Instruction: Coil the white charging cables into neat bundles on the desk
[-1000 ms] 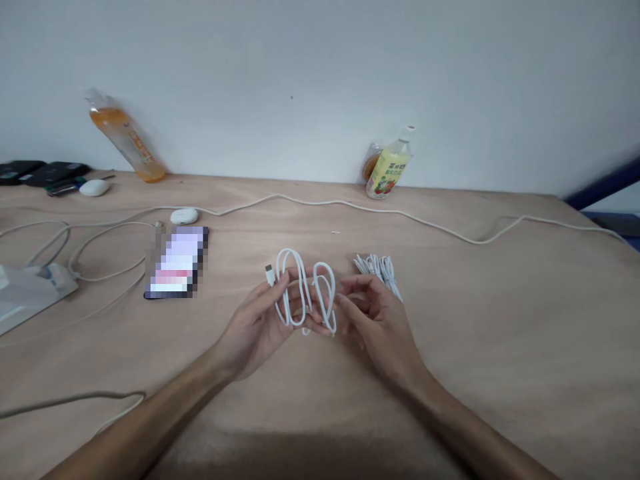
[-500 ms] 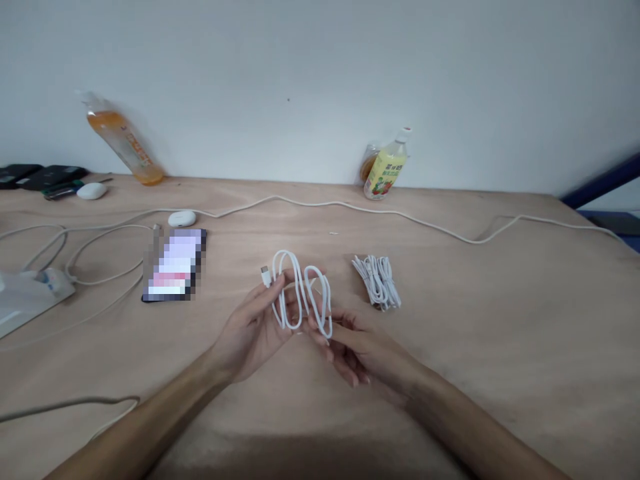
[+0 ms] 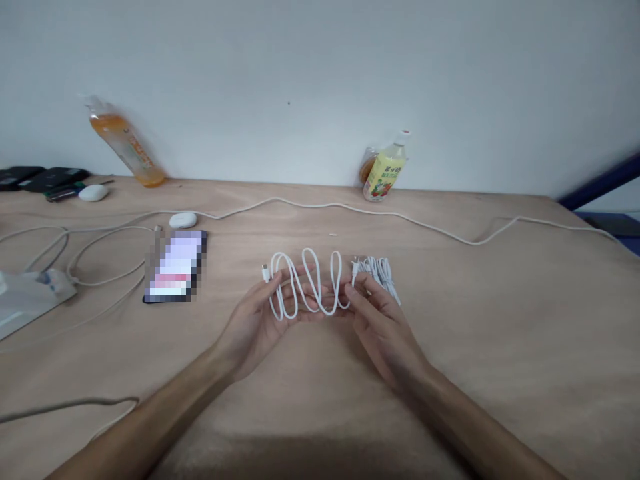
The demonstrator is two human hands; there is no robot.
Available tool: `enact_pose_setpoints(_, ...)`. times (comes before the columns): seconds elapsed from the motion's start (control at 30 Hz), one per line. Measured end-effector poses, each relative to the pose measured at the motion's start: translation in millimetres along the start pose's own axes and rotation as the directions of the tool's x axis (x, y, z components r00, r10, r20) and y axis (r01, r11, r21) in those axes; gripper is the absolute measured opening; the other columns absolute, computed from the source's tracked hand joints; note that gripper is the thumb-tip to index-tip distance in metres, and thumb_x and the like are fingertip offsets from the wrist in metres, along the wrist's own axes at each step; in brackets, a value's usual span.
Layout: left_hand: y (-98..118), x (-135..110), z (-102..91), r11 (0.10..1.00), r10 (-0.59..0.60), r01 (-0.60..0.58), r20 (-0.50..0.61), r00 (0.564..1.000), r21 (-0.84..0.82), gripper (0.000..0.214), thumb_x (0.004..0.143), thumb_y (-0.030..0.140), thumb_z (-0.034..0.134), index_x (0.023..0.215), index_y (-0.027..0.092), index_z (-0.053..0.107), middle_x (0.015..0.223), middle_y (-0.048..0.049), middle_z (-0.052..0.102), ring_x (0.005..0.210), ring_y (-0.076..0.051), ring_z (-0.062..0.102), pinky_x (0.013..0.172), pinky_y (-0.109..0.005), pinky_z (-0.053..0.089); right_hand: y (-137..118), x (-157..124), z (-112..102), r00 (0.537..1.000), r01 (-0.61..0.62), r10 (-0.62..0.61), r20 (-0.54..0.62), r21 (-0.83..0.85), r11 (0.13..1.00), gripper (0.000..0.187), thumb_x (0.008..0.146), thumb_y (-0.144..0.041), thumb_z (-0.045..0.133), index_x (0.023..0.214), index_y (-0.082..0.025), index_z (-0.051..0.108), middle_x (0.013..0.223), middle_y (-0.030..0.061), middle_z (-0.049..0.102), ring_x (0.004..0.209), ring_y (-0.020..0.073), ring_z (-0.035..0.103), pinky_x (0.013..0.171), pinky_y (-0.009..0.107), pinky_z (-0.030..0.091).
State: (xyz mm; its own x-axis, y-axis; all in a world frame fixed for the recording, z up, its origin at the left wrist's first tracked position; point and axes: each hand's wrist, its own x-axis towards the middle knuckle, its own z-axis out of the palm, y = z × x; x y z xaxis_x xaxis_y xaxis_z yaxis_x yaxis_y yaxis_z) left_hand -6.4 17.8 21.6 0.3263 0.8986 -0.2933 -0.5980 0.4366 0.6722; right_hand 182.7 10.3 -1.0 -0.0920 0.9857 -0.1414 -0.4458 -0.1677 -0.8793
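A white charging cable [image 3: 318, 287] hangs in loose loops between my two hands, above the table. My left hand [image 3: 260, 320] is closed on its left end, the thumb pressing the loops near a white plug [image 3: 265, 272] that points up. At the other end, my right hand [image 3: 383, 320] pinches the cable between thumb and fingers, close to what looks like its second plug. Behind the right fingers lies a bundle of tied white cables [image 3: 384, 272], partly hidden by that hand.
A phone [image 3: 176, 265] and a white earbud case [image 3: 183, 220] lie to the left. One long white cable [image 3: 400, 214] crosses the table [image 3: 500, 347]. Against the wall lean an orange drink bottle [image 3: 127, 150] and a yellow-labelled bottle [image 3: 386, 170]. A white power strip [image 3: 30, 300] sits at far left.
My right hand has moved to the right and slightly up, drawing the coil out into wider, spread loops. The left hand stays nearly in place. The tied bundle is now partly covered.
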Motion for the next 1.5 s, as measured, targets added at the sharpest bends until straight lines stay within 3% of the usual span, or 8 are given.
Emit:
enact_pose_setpoints(0.1,-1.4,0.1,-0.5,0.999,-0.029,0.030,-0.027,0.999,0.025,0.033,0.111,0.026,0.055,0.126,0.008,0.077,0.110,-0.0194,0.085,0.105,-0.031,0.082,0.099,-0.045,0.064,-0.9,0.4,0.0,0.999,-0.022,0.021,-0.037,-0.026,0.999,0.040,0.077,-0.054,0.096,0.095,-0.027,0.072,0.091,-0.0001,0.081,0.091,0.0230,0.076,0.081,0.036,0.058)
enact_pose_setpoints(0.23,-0.9,-0.9,1.6,0.998,-0.041,0.044,-0.067,0.997,0.051,0.029,0.108,0.020,0.059,0.123,0.007,0.078,0.109,-0.0192,0.085,0.103,-0.030,0.082,0.094,-0.041,0.065,-0.6,1.1,-3.6,0.996,-0.036,0.024,-0.087,-0.142,0.989,0.044,0.075,-0.056,0.095,0.094,-0.025,0.071,0.096,0.0046,0.084,0.097,0.0251,0.077,0.074,0.032,0.054)
enact_pose_setpoints(0.43,-2.0,-0.2,0.3,0.996,-0.030,0.037,-0.088,0.996,0.078,0.029,0.105,0.024,0.064,0.123,0.007,0.080,0.110,-0.0194,0.085,0.106,-0.031,0.082,0.094,-0.042,0.065,-1.6,3.2,-6.7,0.987,-0.072,0.037,-0.157,-0.221,0.973,0.049,0.070,-0.055,0.097,0.098,-0.023,0.073,0.095,0.0065,0.086,0.084,0.0227,0.076,0.063,0.029,0.048)
enact_pose_setpoints(0.67,-1.9,-0.2,-1.6,0.996,-0.015,0.020,-0.055,0.998,0.086,0.032,0.102,0.025,0.070,0.126,0.008,0.079,0.122,-0.0215,0.084,0.122,-0.036,0.078,0.107,-0.048,0.061,-1.8,3.2,-5.8,0.994,-0.049,0.030,-0.108,-0.178,0.983,0.042,0.074,-0.048,0.096,0.105,-0.024,0.082,0.102,0.0078,0.088,0.100,0.0280,0.081,0.086,0.038,0.060)
enact_pose_setpoints(0.83,-0.9,-1.7,1.6,0.997,-0.035,0.039,-0.063,0.997,0.061,0.040,0.106,0.025,0.067,0.143,0.009,0.071,0.131,-0.0223,0.081,0.126,-0.036,0.076,0.110,-0.050,0.060,-1.2,4.2,-8.7,0.991,-0.032,0.000,-0.137,-0.229,0.973,0.041,0.076,-0.047,0.094,0.106,-0.022,0.083,0.109,0.0116,0.087,0.100,0.0288,0.079,0.080,0.038,0.058)
enact_pose_setpoints(1.2,-3.7,1.1,0.1,0.999,-0.046,0.047,-0.054,0.997,0.028,0.042,0.110,0.022,0.061,0.151,0.013,0.067,0.141,-0.0214,0.076,0.135,-0.033,0.072,0.120,-0.050,0.054,0.6,2.0,-7.7,0.994,-0.024,0.000,-0.113,-0.208,0.978,0.038,0.079,-0.049,0.093,0.104,-0.023,0.083,0.101,0.0075,0.087,0.087,0.0225,0.077,0.084,0.037,0.059)
enact_pose_setpoints(1.5,-3.0,-0.2,2.0,0.998,-0.064,0.064,0.005,0.998,0.003,0.028,0.105,0.025,0.068,0.128,0.010,0.077,0.131,-0.0220,0.081,0.129,-0.036,0.075,0.114,-0.054,0.058,0.2,-2.6,-5.1,0.997,-0.026,0.011,-0.074,-0.207,0.978,0.038,0.083,-0.052,0.091,0.105,-0.023,0.081,0.104,0.0077,0.087,0.086,0.0231,0.079,0.078,0.035,0.064)
